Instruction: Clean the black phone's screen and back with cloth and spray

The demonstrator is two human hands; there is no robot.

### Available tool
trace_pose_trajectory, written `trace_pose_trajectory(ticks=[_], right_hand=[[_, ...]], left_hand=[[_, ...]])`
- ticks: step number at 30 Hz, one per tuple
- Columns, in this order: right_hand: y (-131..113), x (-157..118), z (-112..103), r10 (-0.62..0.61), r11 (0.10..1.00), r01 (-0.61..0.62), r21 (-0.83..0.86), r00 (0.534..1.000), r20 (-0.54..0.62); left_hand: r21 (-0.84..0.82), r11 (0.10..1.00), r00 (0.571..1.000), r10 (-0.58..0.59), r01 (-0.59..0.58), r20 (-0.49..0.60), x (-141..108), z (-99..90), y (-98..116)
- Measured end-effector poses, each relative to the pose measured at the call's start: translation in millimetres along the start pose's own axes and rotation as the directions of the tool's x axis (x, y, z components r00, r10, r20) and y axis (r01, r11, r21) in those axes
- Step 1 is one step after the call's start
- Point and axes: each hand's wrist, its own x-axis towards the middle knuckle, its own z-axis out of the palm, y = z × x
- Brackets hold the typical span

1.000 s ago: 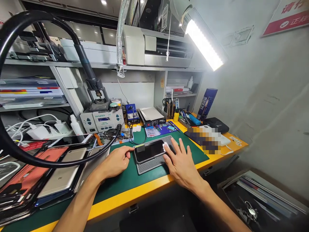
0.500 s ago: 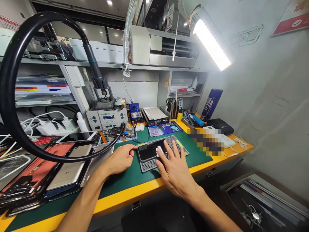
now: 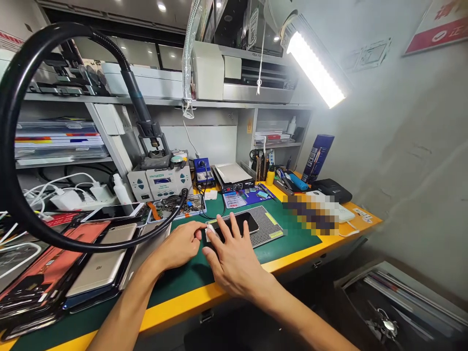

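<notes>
A dark phone (image 3: 251, 223) lies screen up on a grey perforated pad (image 3: 268, 224) on the green mat (image 3: 296, 239). My right hand (image 3: 236, 258) is spread over the phone, its fingers pressing a small white wipe (image 3: 210, 230) against the left end of the screen. That hand hides much of the phone. From the left, my left hand (image 3: 183, 243) reaches in with its index finger stretched to the phone's left edge, beside the wipe. The other fingers of my left hand are curled in, and I see nothing in them.
Several phones and phone parts (image 3: 98, 263) lie at left, under a looping black hose (image 3: 10, 146). Behind stand a soldering station (image 3: 161, 180), a parts tray (image 3: 175, 207) and a flat black device (image 3: 236, 178). A blue box (image 3: 318, 158) leans at right, near a pixelated patch.
My right hand has slid left along the phone with the wipe, from mid-screen to the left end, uncovering the right end. My left hand stays at the phone's left edge.
</notes>
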Motion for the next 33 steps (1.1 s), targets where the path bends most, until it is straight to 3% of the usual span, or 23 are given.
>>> trace_pose_trajectory(ticks=[8,22,33], right_hand=[[14.5,15.0,-1.1,0.048,0.996,-0.051,-0.078,0.998,-0.041],[82.7,7.0,-19.7,0.202,0.959,-0.189,-0.209,0.979,0.04],[83.0,-24.0,-30.7,0.247,0.951,-0.23,-0.209,0.967,0.058]], left_hand=[[0.01,1.0,1.0,-0.005,0.005,0.009,-0.3,0.0,1.2],[0.013,1.0,1.0,-0.021,0.021,0.013,-0.7,-0.3,0.5],[0.01,1.0,0.999,-0.026,0.026,0.023,-1.1,-1.6,3.0]])
